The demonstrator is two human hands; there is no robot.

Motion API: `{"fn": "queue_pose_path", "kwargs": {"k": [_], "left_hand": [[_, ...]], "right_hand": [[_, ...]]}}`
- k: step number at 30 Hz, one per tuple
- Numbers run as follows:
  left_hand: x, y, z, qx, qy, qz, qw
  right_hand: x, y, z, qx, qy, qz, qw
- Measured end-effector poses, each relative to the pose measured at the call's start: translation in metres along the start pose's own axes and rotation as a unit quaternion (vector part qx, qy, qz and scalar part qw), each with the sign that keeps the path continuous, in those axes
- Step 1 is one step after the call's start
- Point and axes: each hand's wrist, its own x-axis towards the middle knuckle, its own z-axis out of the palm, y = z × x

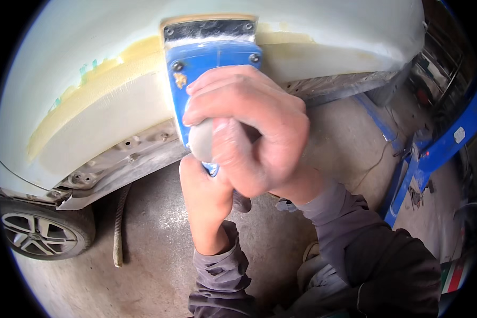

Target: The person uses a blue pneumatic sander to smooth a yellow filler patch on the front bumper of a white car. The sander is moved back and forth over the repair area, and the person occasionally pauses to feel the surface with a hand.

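A blue sanding block (214, 53) with a dark clamp strip at its far end lies against the pale car body panel (111, 32). My right hand (267, 122) is closed around the block's rounded grey knob (199, 142), the thumb pressed over it. Lower down, my left hand (202, 193) grips the near end of the block; most of its fingers are hidden beneath. Yellowish filler (138, 51) runs in a curved band across the panel on both sides of the block, with small green marks along its left edge.
Below the panel is a bare metal sill (132, 151) with holes. A wheel (37, 233) stands at the lower left, and a ribbed hose (119, 228) lies on the concrete floor (153, 233). To the right rises a blue metal lift arm (434, 153).
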Motion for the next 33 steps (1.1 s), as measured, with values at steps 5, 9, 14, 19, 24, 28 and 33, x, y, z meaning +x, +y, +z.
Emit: {"fn": "queue_pose_path", "kwargs": {"k": [5, 9, 14, 19, 24, 28, 33], "left_hand": [[0.002, 0.003, 0.01, -0.057, 0.027, 0.013, 0.998], [0.0, -0.002, 0.005, 0.011, -0.036, -0.037, 0.999], [-0.003, -0.004, -0.012, -0.038, 0.06, 0.077, 0.995], [-0.002, 0.0, -0.006, -0.068, 0.033, 0.041, 0.996], [-0.006, 0.001, -0.005, -0.057, 0.052, 0.034, 0.996], [-0.01, -0.015, -0.021, -0.052, 0.088, 0.072, 0.992], [-0.021, -0.051, -0.027, -0.052, 0.062, 0.087, 0.993]], "right_hand": [[-0.003, 0.0, -0.012, -0.004, -0.02, -0.003, 1.0], [-0.004, 0.004, -0.017, 0.012, -0.037, 0.018, 0.999], [0.001, -0.006, 0.03, 0.035, 0.075, 0.005, 0.997], [-0.003, -0.001, 0.013, 0.003, 0.048, 0.001, 0.999], [-0.003, 0.002, 0.016, 0.018, 0.042, -0.012, 0.999], [-0.003, -0.012, 0.053, 0.035, 0.097, 0.027, 0.994], [0.002, -0.017, 0.052, 0.051, 0.104, 0.051, 0.992]]}}
